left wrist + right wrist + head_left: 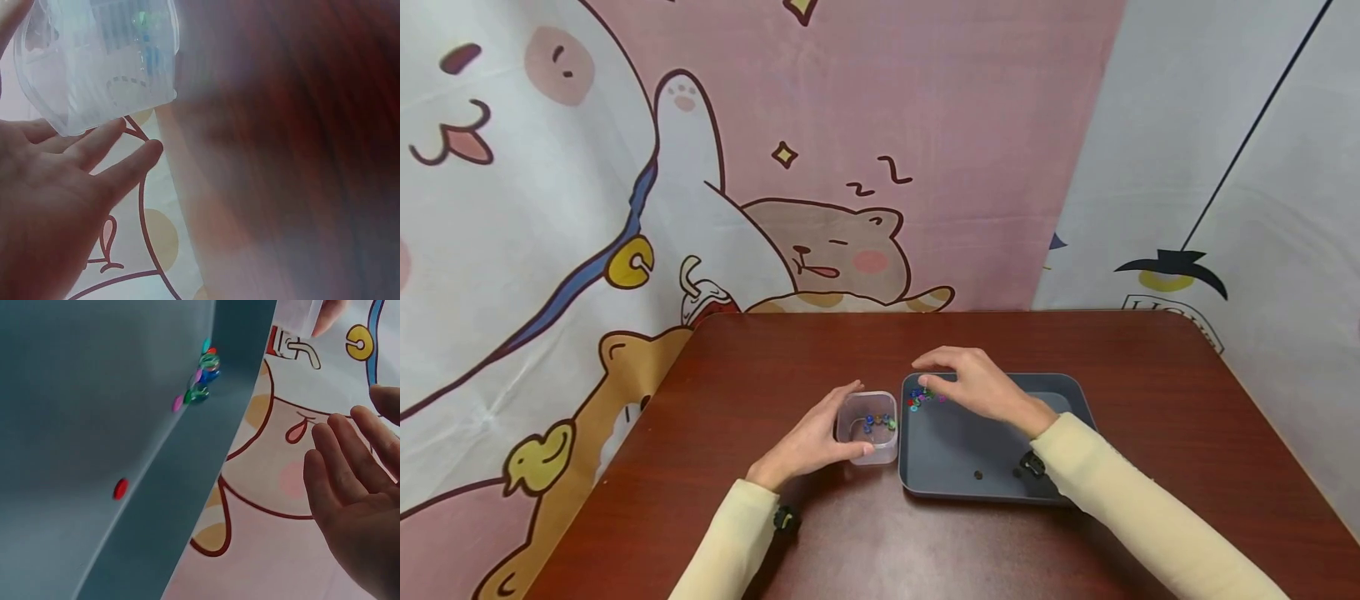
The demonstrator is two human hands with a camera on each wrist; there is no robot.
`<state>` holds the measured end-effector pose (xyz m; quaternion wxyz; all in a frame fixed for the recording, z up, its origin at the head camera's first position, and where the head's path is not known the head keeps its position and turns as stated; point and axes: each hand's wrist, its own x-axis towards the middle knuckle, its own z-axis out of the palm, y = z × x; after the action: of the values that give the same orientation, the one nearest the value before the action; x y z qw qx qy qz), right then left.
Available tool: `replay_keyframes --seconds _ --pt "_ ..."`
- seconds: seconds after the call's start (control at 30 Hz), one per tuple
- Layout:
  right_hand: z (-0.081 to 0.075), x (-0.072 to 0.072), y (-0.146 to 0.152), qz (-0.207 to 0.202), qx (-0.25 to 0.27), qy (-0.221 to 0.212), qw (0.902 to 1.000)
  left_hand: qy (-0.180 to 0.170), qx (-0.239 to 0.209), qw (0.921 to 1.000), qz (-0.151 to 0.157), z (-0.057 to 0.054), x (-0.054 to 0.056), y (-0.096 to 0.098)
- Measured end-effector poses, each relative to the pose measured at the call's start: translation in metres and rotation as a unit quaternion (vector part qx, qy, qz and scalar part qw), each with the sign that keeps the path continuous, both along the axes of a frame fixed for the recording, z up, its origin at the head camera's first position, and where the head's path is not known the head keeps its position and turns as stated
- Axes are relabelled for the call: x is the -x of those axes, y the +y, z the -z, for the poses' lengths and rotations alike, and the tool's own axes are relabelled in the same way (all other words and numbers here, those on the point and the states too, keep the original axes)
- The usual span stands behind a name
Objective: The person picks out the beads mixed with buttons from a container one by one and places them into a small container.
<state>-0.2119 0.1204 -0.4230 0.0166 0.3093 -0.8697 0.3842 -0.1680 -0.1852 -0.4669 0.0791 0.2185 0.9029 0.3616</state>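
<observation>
My left hand (808,437) holds a clear plastic container (886,455) on the table, with the thumb at its near side and the fingers along its far side. Inside lie several small blue, green and amber glass-like beads (877,422). My right hand (976,385) hovers over the grey tray (947,454), its fingers spread and gently bent, nothing in them. Below its fingertips, a small pile of colourful beads (917,397) sits in the tray's far left corner. The right wrist view shows a separate red bead (120,489) along the tray wall.
The container stands close against the tray's left side. Two small dark round pieces (978,475) lie near the tray's front edge. Beyond the brown table (820,350) hangs a cartoon-printed cloth (985,167).
</observation>
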Motion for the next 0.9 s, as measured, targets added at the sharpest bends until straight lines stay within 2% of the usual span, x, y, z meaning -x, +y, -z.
replay_keyframes --seconds 0.23,0.57,0.9 --pt "0.014 0.007 0.010 0.007 -0.020 -0.015 0.9997 0.029 0.007 0.9995 0.009 0.000 0.003 0.001" --pt "0.033 0.013 0.014 -0.004 -0.046 -0.037 0.9983 0.048 0.012 0.9987 0.013 0.000 0.004 -0.001" --pt "0.045 0.016 0.011 -0.007 -0.054 -0.040 0.9977 0.034 -0.006 0.9994 0.004 0.002 0.007 -0.001"
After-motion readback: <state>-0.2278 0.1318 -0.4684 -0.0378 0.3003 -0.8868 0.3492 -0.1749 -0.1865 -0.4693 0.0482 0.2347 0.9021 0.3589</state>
